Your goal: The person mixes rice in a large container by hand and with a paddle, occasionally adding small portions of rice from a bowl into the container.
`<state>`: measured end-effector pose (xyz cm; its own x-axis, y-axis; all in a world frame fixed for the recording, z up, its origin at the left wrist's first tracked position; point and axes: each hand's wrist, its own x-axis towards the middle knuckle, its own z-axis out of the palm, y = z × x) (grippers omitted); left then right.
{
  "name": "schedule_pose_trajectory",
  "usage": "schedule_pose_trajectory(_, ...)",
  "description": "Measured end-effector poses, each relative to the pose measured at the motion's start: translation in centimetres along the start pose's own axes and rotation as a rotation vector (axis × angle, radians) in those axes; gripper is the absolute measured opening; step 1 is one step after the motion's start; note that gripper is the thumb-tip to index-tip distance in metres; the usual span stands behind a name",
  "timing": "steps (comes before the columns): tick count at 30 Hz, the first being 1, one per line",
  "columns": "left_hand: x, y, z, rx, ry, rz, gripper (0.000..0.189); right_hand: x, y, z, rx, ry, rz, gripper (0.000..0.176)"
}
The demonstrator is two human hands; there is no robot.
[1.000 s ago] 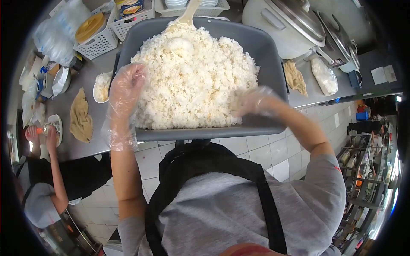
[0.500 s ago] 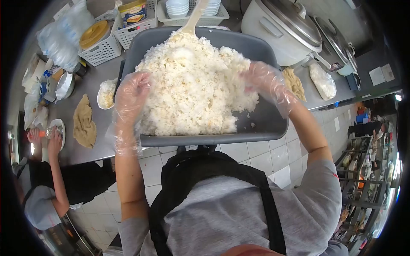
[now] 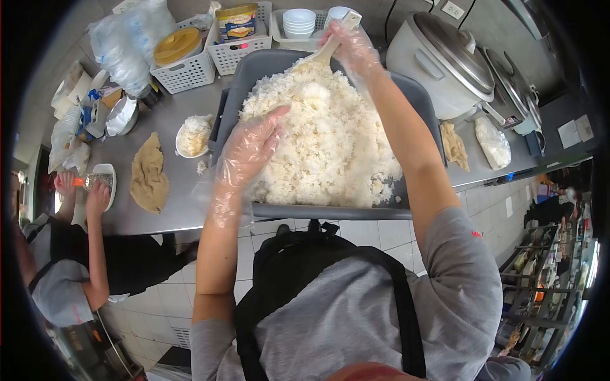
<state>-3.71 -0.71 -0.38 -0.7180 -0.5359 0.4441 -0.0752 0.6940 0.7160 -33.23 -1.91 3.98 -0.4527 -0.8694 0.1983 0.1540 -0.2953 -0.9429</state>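
Note:
A large grey tub (image 3: 422,114) holds a broad mound of cooked white rice (image 3: 330,146). At its far edge my right hand (image 3: 356,47), in a clear plastic glove, is closed round the handle of a cream rice paddle (image 3: 326,52), whose blade end dips into the rice. My left hand (image 3: 253,145), gloved the same way, rests over the left side of the mound with fingers extended and nothing gripped. Left of the tub stands a small white bowl (image 3: 192,141) heaped with rice.
Two rice cookers (image 3: 438,63) stand at the right. Tan cloths (image 3: 149,173) lie on the steel counter (image 3: 121,216). White baskets (image 3: 184,75) and stacked bowls (image 3: 298,24) line the back. At far left a co-worker's hands (image 3: 95,193) hold an orange-handled tool over a white dish.
My right hand has left the right side of the rice and taken hold of the paddle's handle. The left hand has moved over the rice, its fingers now stretched out. The view has shifted slightly.

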Motion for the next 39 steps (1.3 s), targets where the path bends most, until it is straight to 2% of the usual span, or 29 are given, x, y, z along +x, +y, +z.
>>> schedule_pose_trajectory(3,-0.1,-1.0,-0.6,0.200,0.065,0.105,0.023,1.9,0.7,1.3,-0.104,-0.093,-0.135,0.038)
schedule_pose_trajectory(4,-0.1,-1.1,-0.7,0.185,0.074,0.090,0.022,-0.8,-2.3,3.9,-0.218,-0.116,-0.166,0.035)
schedule_pose_trajectory(6,-0.2,-1.0,-0.6,0.157,0.089,0.049,0.019,-4.5,-9.7,8.8,-0.189,-0.040,-0.167,0.034)
schedule_pose_trajectory(8,0.0,-0.6,-0.7,0.316,0.160,0.084,0.017,-3.1,-12.9,9.0,-0.137,-0.404,-0.423,0.034)
schedule_pose_trajectory(11,0.2,-0.6,-0.5,0.385,0.259,0.107,0.017,-4.0,-12.1,7.2,-0.224,-0.435,-0.301,0.034)
schedule_pose_trajectory(12,0.1,-0.7,-0.4,0.388,0.285,0.114,0.018,-6.4,-9.6,7.0,-0.473,-0.269,-0.068,0.035)
schedule_pose_trajectory(13,0.0,-1.0,-0.6,0.395,0.314,0.127,0.018,-7.0,-6.5,5.8,-0.638,-0.237,0.063,0.037)
schedule_pose_trajectory(14,0.1,-1.8,-0.8,0.393,0.258,0.107,0.023,-7.5,-3.4,4.6,-0.803,-0.225,0.200,0.039)
schedule_pose_trajectory(15,0.3,-2.3,-1.0,0.437,0.283,0.144,0.023,-7.4,-2.7,4.9,-0.893,-0.356,0.231,0.040)
schedule_pose_trajectory(17,0.3,-2.7,-1.0,0.530,0.337,0.198,0.022,-7.7,-3.8,3.4,-0.868,-0.371,0.124,0.049)
schedule_pose_trajectory(18,0.3,-2.8,-1.2,0.597,0.358,0.170,0.024,-8.6,-5.8,3.7,-0.847,-0.375,0.076,0.054)
schedule_pose_trajectory(20,0.0,-3.0,-1.1,0.719,0.397,0.088,0.029,-9.1,-12.3,5.4,-0.455,-0.359,0.022,0.038)
schedule_pose_trajectory(22,-0.3,-3.9,-0.9,0.834,0.398,0.065,0.034,-10.2,-13.4,4.2,-0.315,-0.367,0.045,0.039)
schedule_pose_trajectory(25,-0.4,-5.1,-1.2,0.960,0.364,0.022,0.041,-12.9,-8.8,0.1,-0.642,-0.458,0.032,0.051)
schedule_pose_trajectory(26,-0.5,-5.0,-1.3,0.995,0.346,0.007,0.043,-14.1,-6.8,-1.8,-0.695,-0.458,0.043,0.047)
schedule_pose_trajectory(29,-0.5,-4.0,-0.7,1.204,0.334,-0.173,0.044,-16.8,-5.9,-6.4,-0.495,-0.428,0.094,0.036)
schedule_pose_trajectory(30,-0.2,-3.3,-0.2,1.326,0.236,-0.335,0.044,-16.5,-6.3,-8.0,-0.484,-0.475,0.092,0.035)
schedule_pose_trajectory(32,-0.5,-4.8,-0.7,1.324,0.287,-0.243,0.044,-15.6,-8.5,-8.1,-0.323,-0.540,0.045,0.038)
schedule_pose_trajectory(33,-0.8,-5.5,-0.6,1.318,0.305,-0.195,0.044,-15.1,-10.5,-7.2,-0.321,-0.510,-0.054,0.038)
schedule_pose_trajectory(35,-0.8,-5.4,-0.3,1.316,0.305,-0.240,0.042,-14.1,-14.5,-5.3,-0.328,-0.441,-0.251,0.046)
schedule_pose_trajectory(37,-0.3,-4.7,-0.5,1.293,0.281,-0.354,0.042,-13.0,-10.9,-7.7,-0.225,-0.505,-0.142,0.041)
schedule_pose_trajectory(38,-0.1,-4.1,-0.2,1.266,0.252,-0.449,0.042,-13.2,-7.3,-9.5,-0.684,-0.425,-0.011,0.038)
schedule_pose_trajectory(39,-0.1,-3.7,-0.1,1.237,0.221,-0.543,0.042,-13.3,-5.9,-10.5,-0.825,-0.390,0.083,0.037)
